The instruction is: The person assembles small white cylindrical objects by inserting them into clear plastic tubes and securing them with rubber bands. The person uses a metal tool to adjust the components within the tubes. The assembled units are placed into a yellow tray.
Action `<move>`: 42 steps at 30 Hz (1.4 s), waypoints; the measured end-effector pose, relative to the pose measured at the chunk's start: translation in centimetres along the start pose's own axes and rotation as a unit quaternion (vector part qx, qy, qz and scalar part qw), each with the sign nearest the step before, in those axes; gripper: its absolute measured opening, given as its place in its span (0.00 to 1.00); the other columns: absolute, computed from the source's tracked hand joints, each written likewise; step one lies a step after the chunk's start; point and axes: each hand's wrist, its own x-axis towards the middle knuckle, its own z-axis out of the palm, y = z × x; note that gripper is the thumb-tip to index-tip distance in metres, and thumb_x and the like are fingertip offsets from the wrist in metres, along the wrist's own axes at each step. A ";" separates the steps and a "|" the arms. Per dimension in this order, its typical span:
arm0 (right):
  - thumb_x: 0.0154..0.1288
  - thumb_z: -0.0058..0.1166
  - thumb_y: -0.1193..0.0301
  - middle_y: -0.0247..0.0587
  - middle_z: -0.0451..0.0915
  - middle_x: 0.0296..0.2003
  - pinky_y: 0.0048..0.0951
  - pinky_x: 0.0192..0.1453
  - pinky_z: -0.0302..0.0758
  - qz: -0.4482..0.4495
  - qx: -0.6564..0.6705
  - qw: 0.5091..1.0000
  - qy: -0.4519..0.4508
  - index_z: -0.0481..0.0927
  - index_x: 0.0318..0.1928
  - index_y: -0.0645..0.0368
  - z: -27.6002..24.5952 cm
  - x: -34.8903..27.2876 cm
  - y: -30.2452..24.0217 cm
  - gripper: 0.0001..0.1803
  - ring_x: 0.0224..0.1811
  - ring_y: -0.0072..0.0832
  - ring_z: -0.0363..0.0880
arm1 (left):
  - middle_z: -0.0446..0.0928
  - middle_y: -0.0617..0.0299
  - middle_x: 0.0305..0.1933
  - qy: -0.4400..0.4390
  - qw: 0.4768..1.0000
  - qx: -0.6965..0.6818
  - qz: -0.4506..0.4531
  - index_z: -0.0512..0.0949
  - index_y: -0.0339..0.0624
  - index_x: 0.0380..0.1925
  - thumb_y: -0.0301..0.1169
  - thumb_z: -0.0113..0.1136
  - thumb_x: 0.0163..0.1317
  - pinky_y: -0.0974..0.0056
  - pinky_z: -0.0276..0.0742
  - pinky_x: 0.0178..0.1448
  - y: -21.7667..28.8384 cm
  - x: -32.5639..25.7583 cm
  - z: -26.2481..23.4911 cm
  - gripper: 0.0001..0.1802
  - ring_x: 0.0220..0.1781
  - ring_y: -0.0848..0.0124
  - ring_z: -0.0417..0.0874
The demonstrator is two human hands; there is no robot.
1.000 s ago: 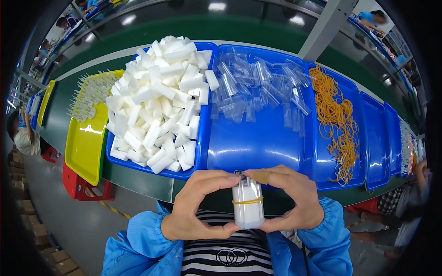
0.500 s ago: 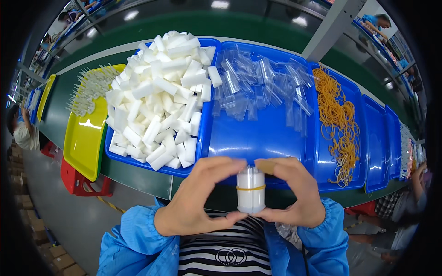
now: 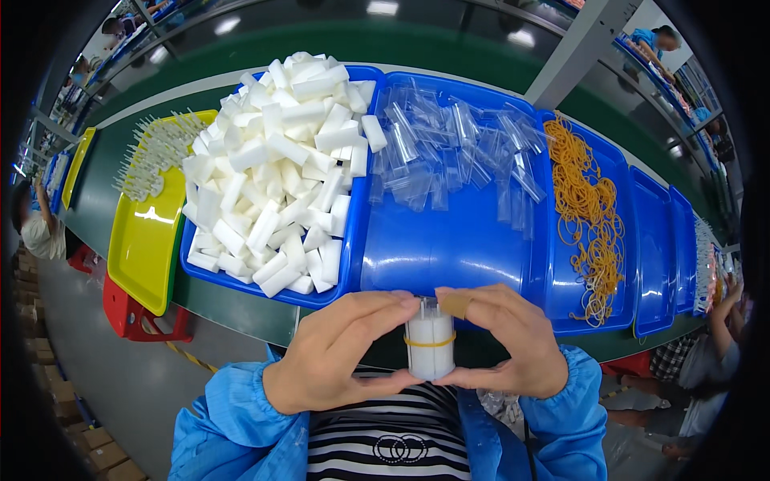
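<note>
Between my two hands stands a white foam cylinder in clear plastic strips, with a yellow rubber band around its middle. My left hand grips its left side, thumb at the bottom and fingertips at the top. On the other side my right hand, with a tan wrap on one finger, holds it the same way. Clear plastic ends stick up past the white part at the top. The bundle is close to my striped shirt, just off the near edge of the blue trays.
White foam blocks are heaped in a blue tray on the left. Clear plastic pieces lie in the middle tray, yellow rubber bands in the one to its right. A yellow tray with white spiked parts sits far left, above a red stool.
Both hands have shifted slightly left and down with the banded cylinder, which now tips a little so that more of its top faces me. The grip stays on.
</note>
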 end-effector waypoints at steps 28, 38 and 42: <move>0.42 0.78 0.70 0.51 0.82 0.52 0.35 0.51 0.81 -0.037 -0.010 0.998 0.058 0.78 0.55 0.66 0.8 0.2 0.1 0.36 0.49 0.41 0.84 | 0.75 0.48 0.57 0.000 0.998 -0.052 0.017 0.73 0.33 0.58 0.29 0.82 0.42 0.60 0.79 0.58 -0.6 0.0 0.0 0.41 0.55 0.55 0.81; 0.47 0.75 0.72 0.48 0.77 0.60 0.35 0.58 0.77 0.008 0.014 0.996 0.083 0.77 0.53 0.61 1.7 -0.1 0.5 0.31 0.59 0.43 0.79 | 0.76 0.54 0.58 -0.012 0.870 -0.399 -0.290 0.66 0.34 0.64 0.26 0.75 0.55 0.63 0.76 0.60 0.6 -0.2 1.4 0.38 0.57 0.69 0.80; 0.49 0.74 0.72 0.46 0.77 0.60 0.36 0.61 0.75 0.025 0.004 0.997 0.069 0.74 0.57 0.59 1.7 -0.2 0.9 0.33 0.60 0.43 0.77 | 0.77 0.56 0.56 0.012 0.899 -0.335 -0.282 0.68 0.35 0.61 0.28 0.77 0.53 0.65 0.77 0.57 1.0 0.2 1.5 0.37 0.55 0.70 0.80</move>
